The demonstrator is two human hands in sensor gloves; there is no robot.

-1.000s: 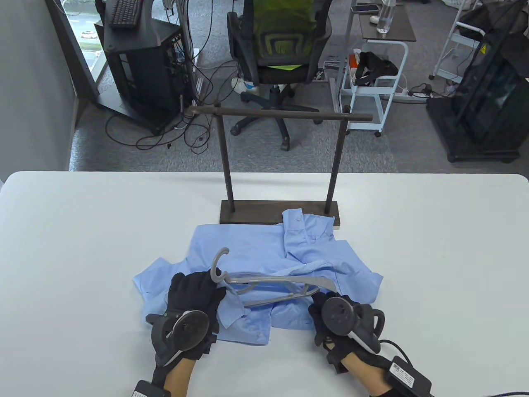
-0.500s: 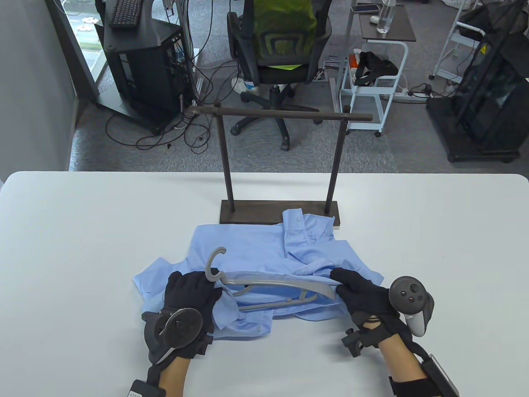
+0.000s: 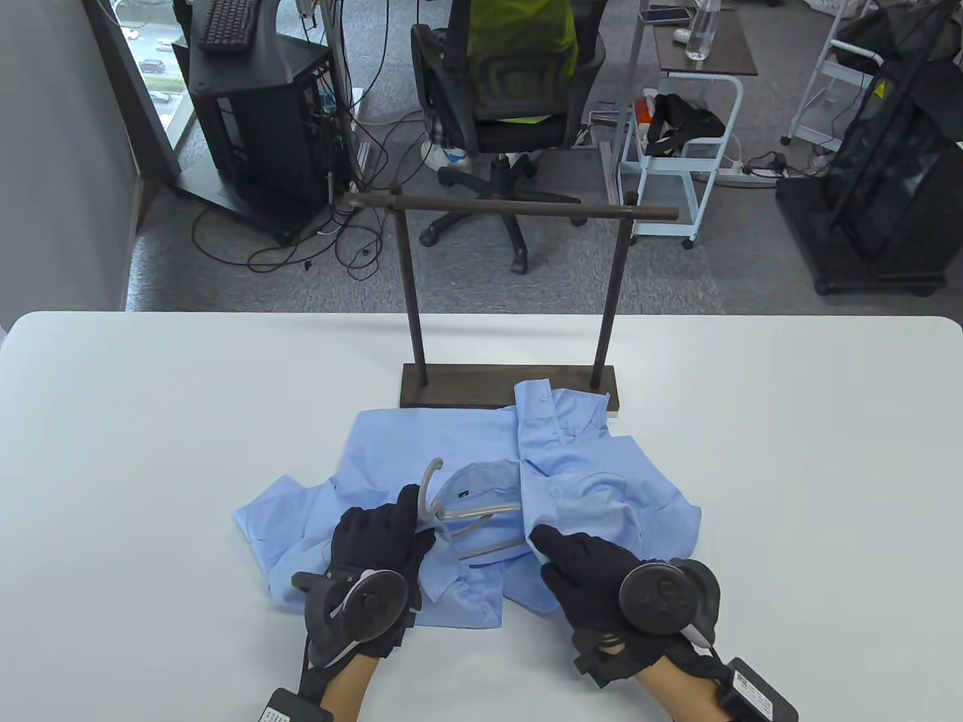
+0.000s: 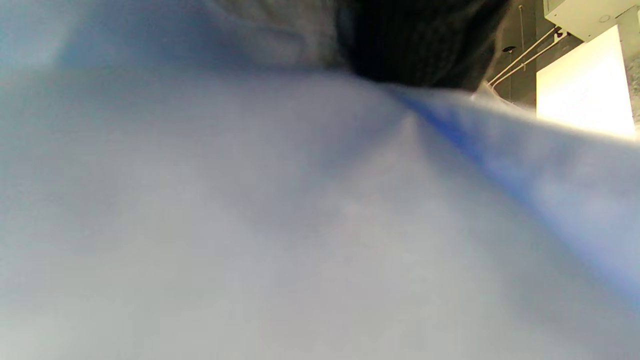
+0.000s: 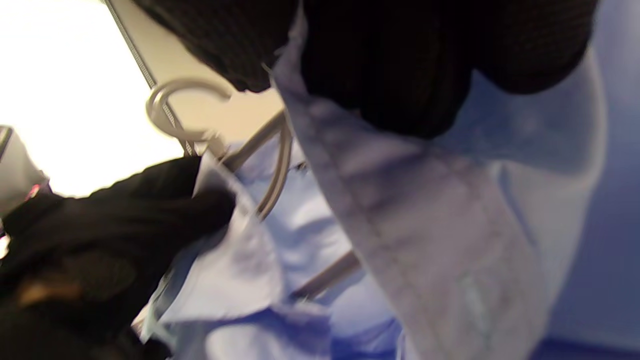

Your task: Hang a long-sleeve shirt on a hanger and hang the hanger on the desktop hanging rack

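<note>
- White table point(image 3: 150, 451): carries the rack, the shirt, the hanger and both gloved hands.
- Desktop hanging rack point(image 3: 511, 207): dark bar on two uprights over a flat base at the table's middle; nothing hangs on the bar.
- Long-sleeve shirt point(image 3: 421, 444): light blue, lying crumpled on the table just in front of the rack base, its far edge and one folded cuff or collar piece touching or overlapping the base. Front is open; grey inner lining around the neck shows, with a small dark label. Right front panel is folded over the hanger's right half.
- Hanger point(image 3: 451, 511): grey, lying in the shirt opening. Hook points away from the person; left part of the shoulder bar and lower bar are visible, right arm is covered by cloth. Right wrist view shows the hook point(image 5: 175, 107) free of fabric.
- Left hand point(image 3: 380, 541): fingers curled at the hanger's neck just below the hook, gripping it together with shirt fabric. Left wrist view is blurred blue cloth only.
- Right hand point(image 3: 587, 571): fingers and thumb pinch the edge of the right front panel; in the right wrist view, cloth is caught between the fingertips point(image 5: 400, 75).
</note>
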